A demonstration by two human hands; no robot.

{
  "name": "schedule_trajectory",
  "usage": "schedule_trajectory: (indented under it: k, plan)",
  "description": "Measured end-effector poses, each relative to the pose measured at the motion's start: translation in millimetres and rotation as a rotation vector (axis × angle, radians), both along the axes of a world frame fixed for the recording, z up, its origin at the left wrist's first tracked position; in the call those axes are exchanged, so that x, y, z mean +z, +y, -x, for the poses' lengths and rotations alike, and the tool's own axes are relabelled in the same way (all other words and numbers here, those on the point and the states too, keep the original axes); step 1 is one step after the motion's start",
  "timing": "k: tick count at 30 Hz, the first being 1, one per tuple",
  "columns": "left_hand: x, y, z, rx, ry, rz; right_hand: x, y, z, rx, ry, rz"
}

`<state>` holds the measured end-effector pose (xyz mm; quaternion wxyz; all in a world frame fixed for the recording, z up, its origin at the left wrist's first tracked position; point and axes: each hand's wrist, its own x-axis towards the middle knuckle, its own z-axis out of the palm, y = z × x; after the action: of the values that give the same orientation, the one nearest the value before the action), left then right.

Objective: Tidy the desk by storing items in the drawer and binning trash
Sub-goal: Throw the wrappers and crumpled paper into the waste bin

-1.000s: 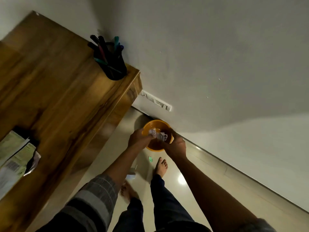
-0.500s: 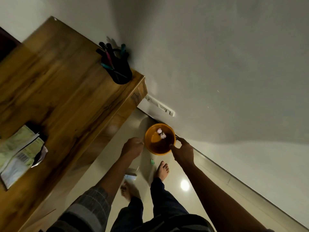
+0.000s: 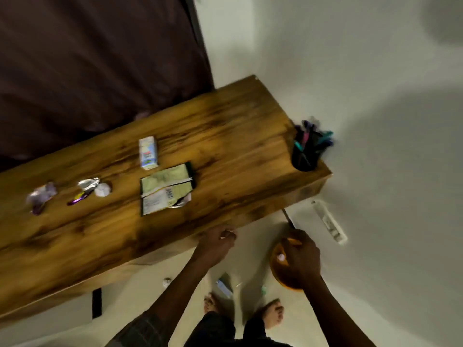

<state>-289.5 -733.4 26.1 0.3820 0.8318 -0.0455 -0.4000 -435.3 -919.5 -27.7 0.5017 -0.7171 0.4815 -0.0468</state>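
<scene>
Your desk fills the middle of the view. On it, a green packet lies near its middle, a small carton just behind that, wrappers toward its left end, and a pen cup at its right end. The orange bin sits on the floor off that right end. Your right hand hangs over the bin; blur hides its fingers. Your left hand, fingers curled and seemingly empty, is at the desk's front edge.
</scene>
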Motion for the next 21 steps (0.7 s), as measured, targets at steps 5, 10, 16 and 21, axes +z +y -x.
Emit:
schedule_trajectory:
  k: [5, 10, 16, 21]
  plan:
    - [37, 53, -19, 0.238, -0.121, 0.121, 32, 23, -61, 0.207, -0.142, -0.001]
    - [49, 100, -38, 0.489, -0.198, 0.174, 51, 53, -117, 0.368, -0.232, 0.015]
    - [35, 137, -72, 0.725, -0.277, 0.050, 61, 89, -167, 0.490, -0.267, -0.030]
    - [11, 156, -119, 0.882, -0.118, 0.030, 69, 116, -195, 0.542, -0.222, -0.027]
